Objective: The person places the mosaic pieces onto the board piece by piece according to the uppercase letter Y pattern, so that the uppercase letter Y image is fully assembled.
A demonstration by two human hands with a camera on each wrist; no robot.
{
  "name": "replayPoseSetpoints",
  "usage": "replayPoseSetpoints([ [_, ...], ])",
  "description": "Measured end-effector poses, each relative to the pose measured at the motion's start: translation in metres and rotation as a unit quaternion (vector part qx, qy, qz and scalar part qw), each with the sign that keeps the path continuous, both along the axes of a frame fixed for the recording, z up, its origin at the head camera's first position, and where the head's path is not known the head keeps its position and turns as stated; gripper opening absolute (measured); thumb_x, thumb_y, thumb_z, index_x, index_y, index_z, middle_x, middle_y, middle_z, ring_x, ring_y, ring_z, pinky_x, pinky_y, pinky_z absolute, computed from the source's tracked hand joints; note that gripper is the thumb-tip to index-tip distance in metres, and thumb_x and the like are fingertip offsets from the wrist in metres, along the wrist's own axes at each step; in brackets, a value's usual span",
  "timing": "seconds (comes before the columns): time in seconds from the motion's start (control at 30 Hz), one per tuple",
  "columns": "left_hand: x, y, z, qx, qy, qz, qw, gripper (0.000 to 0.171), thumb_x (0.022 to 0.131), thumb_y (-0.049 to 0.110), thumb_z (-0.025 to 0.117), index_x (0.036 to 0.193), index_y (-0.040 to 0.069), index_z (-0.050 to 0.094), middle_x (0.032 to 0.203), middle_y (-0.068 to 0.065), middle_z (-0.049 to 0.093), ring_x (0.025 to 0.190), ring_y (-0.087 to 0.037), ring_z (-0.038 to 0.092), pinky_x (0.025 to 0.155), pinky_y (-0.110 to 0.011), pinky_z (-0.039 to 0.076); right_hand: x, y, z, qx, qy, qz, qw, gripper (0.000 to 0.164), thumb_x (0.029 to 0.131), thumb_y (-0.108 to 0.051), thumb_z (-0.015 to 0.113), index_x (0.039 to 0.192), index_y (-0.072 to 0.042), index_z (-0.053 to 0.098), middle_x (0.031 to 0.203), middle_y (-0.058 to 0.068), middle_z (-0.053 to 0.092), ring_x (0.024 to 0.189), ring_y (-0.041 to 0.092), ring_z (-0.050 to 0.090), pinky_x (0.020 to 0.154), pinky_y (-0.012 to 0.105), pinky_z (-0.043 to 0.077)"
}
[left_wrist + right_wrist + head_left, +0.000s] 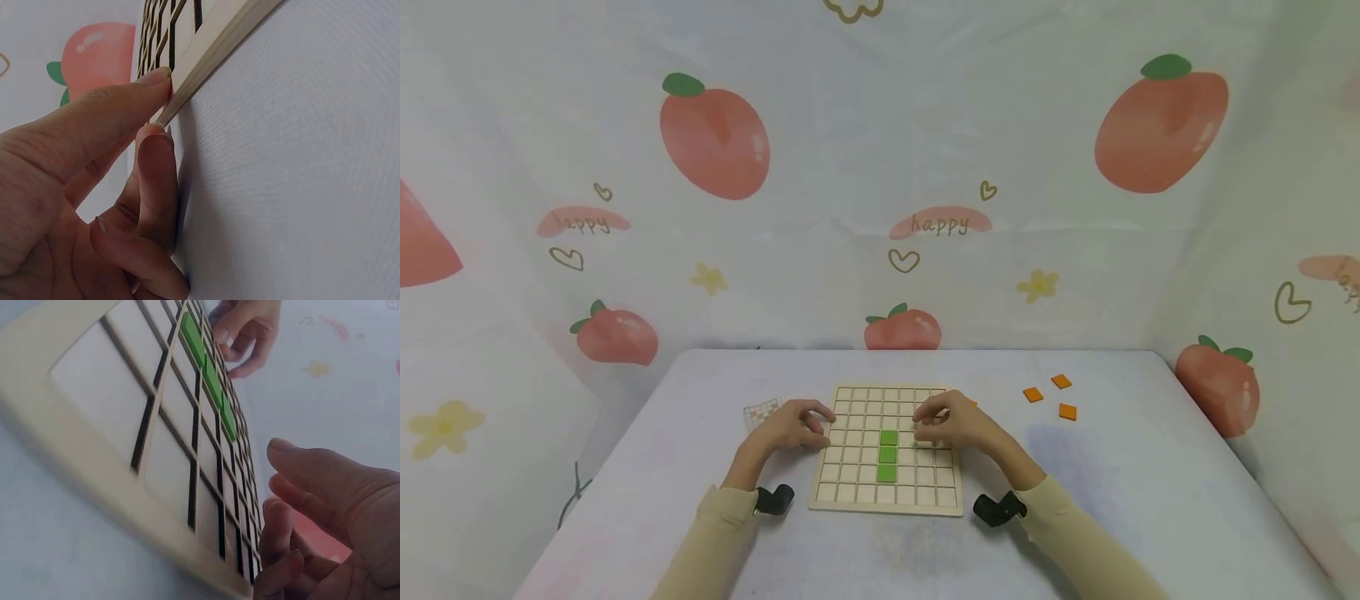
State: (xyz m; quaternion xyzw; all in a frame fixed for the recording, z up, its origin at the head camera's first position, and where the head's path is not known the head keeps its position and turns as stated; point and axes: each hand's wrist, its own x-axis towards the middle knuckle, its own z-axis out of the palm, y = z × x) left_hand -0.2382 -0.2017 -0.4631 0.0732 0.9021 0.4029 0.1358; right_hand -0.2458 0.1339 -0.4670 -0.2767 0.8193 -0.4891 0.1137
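A pale wooden grid board (865, 507) lies flat on the table between both hands. Three green square tiles (887, 455) form a column in its middle cells. At the board's left rim, my left hand (792, 423) holds the edge with thumb and index fingertips, other fingers curled beside it. My right hand (955, 421) hovers over the right side of the board, thumb and index finger apart. In the right wrist view nothing shows between those fingers (312, 465).
Orange square tiles (1033, 394) lie to the right, one partly hidden behind the right hand. A small card with a checked pattern (760, 412) sits left of the board, partly covered by the left hand. A printed cloth (820, 275) hangs behind the table.
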Motion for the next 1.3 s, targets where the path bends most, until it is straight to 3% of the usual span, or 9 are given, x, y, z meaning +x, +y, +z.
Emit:
replayPoseSetpoints([
  [0.43, 0.003, 0.000, 0.000, 0.001, -0.001, -0.001, 1.0000, 0.034, 0.078, 0.005, 0.086, 0.109, 0.008, 0.073, 0.085, -0.005, 0.061, 0.072, -0.019, 0.056, 0.064, -0.032, 0.044, 0.000, 0.055, -0.001, 0.016, 0.013, -0.036, 0.999, 0.021, 0.086, -0.011, 0.083, 0.103, -0.001, 0.075, 0.088, 0.004, 0.065, 0.077, 0.022, 0.059, 0.066, 0.031, 0.047],
  [0.8, 0.003, 0.000, 0.002, -0.001, 0.002, -0.003, 1.0000, 0.034, 0.078, 0.005, 0.086, 0.109, 0.008, 0.073, 0.084, -0.004, 0.061, 0.071, -0.018, 0.055, 0.064, -0.032, 0.043, 0.000, 0.089, 0.003, 0.019, -0.007, -0.083, 0.996, 0.026, 0.089, -0.015, 0.080, 0.109, 0.000, 0.073, 0.100, 0.009, 0.064, 0.083, 0.025, 0.062, 0.070, 0.034, 0.050],
  [1.03, 0.003, 0.000, 0.001, 0.004, 0.005, -0.011, 0.9999, 0.034, 0.078, 0.004, 0.086, 0.109, 0.008, 0.073, 0.083, -0.004, 0.061, 0.071, -0.018, 0.055, 0.064, -0.033, 0.043, -0.009, 0.096, -0.006, 0.022, -0.004, -0.108, 0.994, 0.030, 0.088, -0.016, 0.082, 0.111, 0.000, 0.072, 0.098, 0.009, 0.063, 0.076, 0.023, 0.061, 0.064, 0.033, 0.049],
  [1.3, 0.002, -0.001, 0.000, 0.008, 0.002, -0.010, 0.9999, 0.034, 0.078, 0.005, 0.086, 0.109, 0.007, 0.073, 0.084, -0.005, 0.061, 0.072, -0.018, 0.056, 0.065, -0.032, 0.044, -0.022, 0.090, -0.014, 0.062, 0.034, -0.130, 0.989, 0.036, 0.082, -0.019, 0.087, 0.110, -0.002, 0.073, 0.104, 0.008, 0.067, 0.094, 0.026, 0.057, 0.076, 0.038, 0.048],
])
